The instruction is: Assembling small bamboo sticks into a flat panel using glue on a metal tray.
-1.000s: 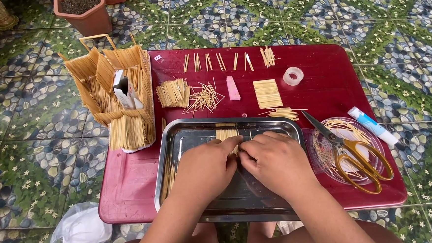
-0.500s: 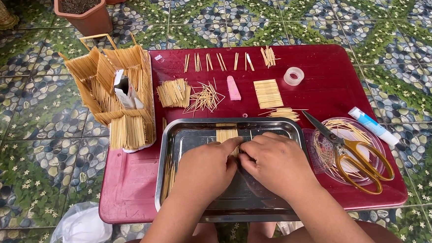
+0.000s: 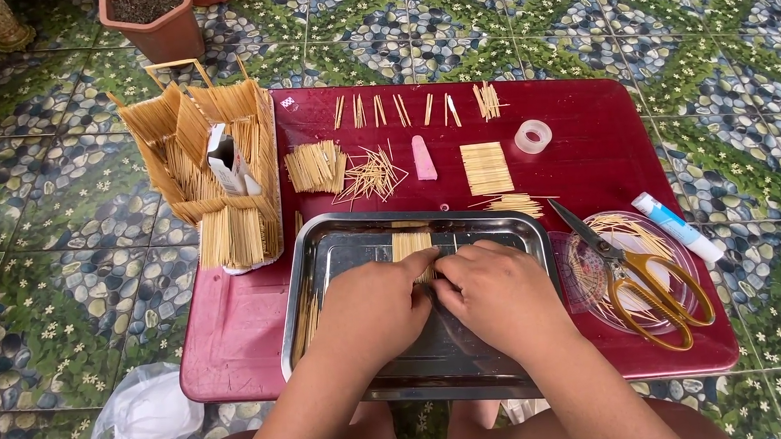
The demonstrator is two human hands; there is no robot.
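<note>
1. A small white carton (image 3: 225, 162) is seen standing inside the stick-built house model (image 3: 214, 157), at ten o'clock on the red table (image 3: 236, 326).
2. A white-and-blue glue tube (image 3: 676, 228) lies at three o'clock.
3. A flat panel of joined sticks (image 3: 409, 242) in the steel tray (image 3: 339, 249) is pinched by the left hand (image 3: 373, 308) and right hand (image 3: 501, 298); its lower part is hidden beneath them.

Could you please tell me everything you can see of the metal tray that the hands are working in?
The metal tray is a shallow rectangular pan of shiny, steel-like metal with rounded corners and a rolled rim. It lies flat on the dark red table, near its front edge. Inside, a flat row of thin sticks lies near the far wall, and loose sticks line its left side. The left hand and right hand rest over its middle.
</note>
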